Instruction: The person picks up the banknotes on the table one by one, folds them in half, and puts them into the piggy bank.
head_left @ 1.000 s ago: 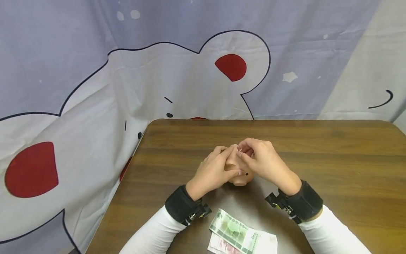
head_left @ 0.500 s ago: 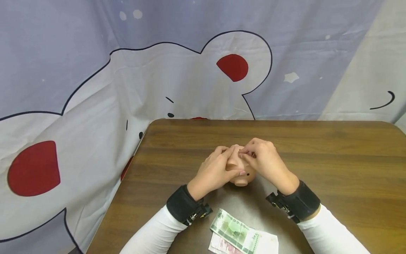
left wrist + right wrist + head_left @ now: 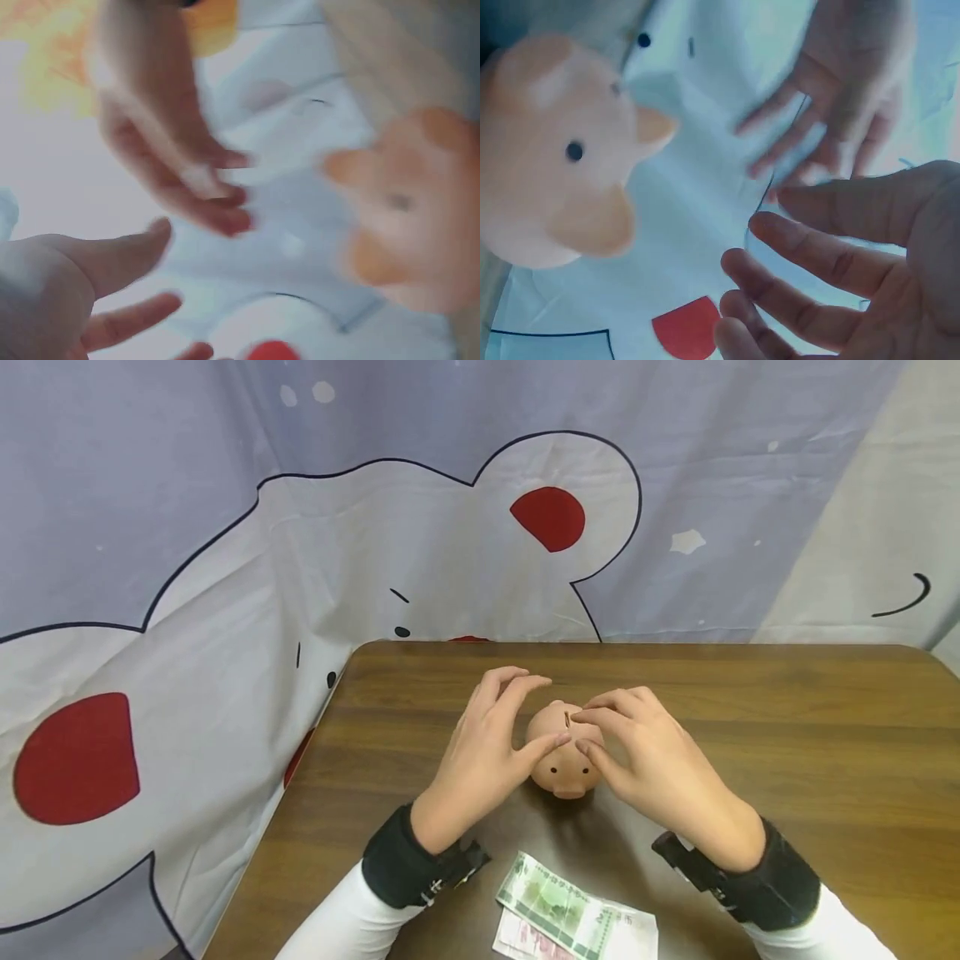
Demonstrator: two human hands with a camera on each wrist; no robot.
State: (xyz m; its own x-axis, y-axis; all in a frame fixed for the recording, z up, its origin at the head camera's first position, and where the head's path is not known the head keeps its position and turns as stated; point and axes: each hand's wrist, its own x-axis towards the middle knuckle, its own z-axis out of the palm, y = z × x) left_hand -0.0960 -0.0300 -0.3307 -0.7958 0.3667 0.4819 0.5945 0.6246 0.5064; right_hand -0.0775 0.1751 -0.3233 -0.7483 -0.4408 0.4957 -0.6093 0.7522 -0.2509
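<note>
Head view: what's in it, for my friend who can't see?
A person's left hand and right hand hover, empty, at either side of a peach piggy bank with a slot on top, on a wooden table. Nearer us lie a green banknote and a reddish one partly beneath it; behind hangs a cartoon-print cloth.

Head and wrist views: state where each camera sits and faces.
Head: on the head, facing forward and down at a peach pig-shaped bank; left hand, right hand and white sleeves show.
Left wrist: worn there, facing bank and printed cloth, blurred; both hands show.
Right wrist: worn there, facing bank and cloth; both hands show.
Wrist views share bank, cloth and hands.
</note>
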